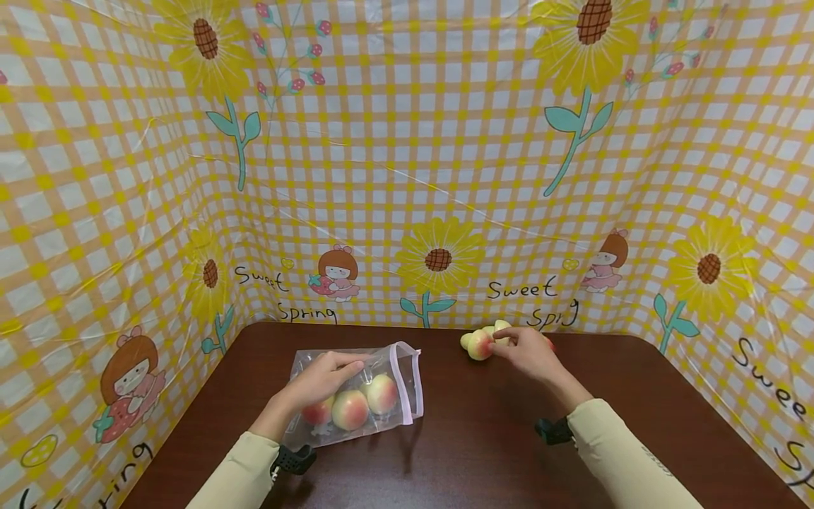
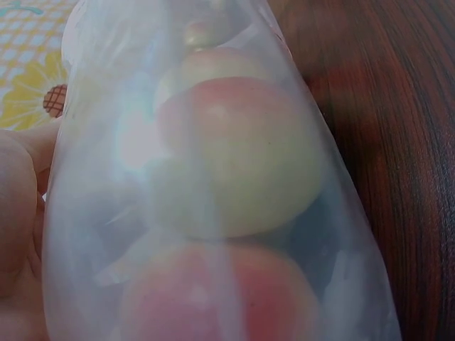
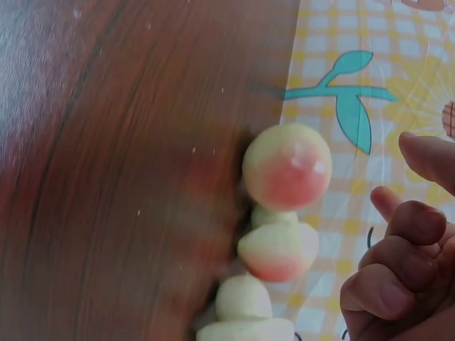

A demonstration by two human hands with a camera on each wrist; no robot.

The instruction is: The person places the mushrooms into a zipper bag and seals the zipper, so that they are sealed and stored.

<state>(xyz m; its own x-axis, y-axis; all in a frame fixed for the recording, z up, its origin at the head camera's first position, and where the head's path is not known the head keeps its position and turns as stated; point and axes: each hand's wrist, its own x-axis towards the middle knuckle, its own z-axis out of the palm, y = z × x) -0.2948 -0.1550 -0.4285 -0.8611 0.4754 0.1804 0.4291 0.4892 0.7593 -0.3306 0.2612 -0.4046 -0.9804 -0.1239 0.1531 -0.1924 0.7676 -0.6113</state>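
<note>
In the head view my left hand (image 1: 327,378) grips the upper side of a clear plastic bag (image 1: 375,362) with a pale pink zip edge. Inside lie several round, pale yellow fruits with a red blush, peach-like; one is the middle fruit (image 1: 350,410). The left wrist view shows two large fruits close up through the film, with part of the hand at the left edge. My right hand (image 1: 524,350) is beside a row of similar loose fruits at the table's back edge. In the right wrist view its fingers are loosely bent, apart from the nearest round fruit (image 3: 287,168), and hold nothing.
The dark brown wooden table (image 1: 470,438) carries the bag and the fruits. A checked cloth with sunflowers (image 1: 439,259) rises as a wall behind it and on both sides. Further pale knobbed fruits (image 3: 244,298) continue the row along the back edge.
</note>
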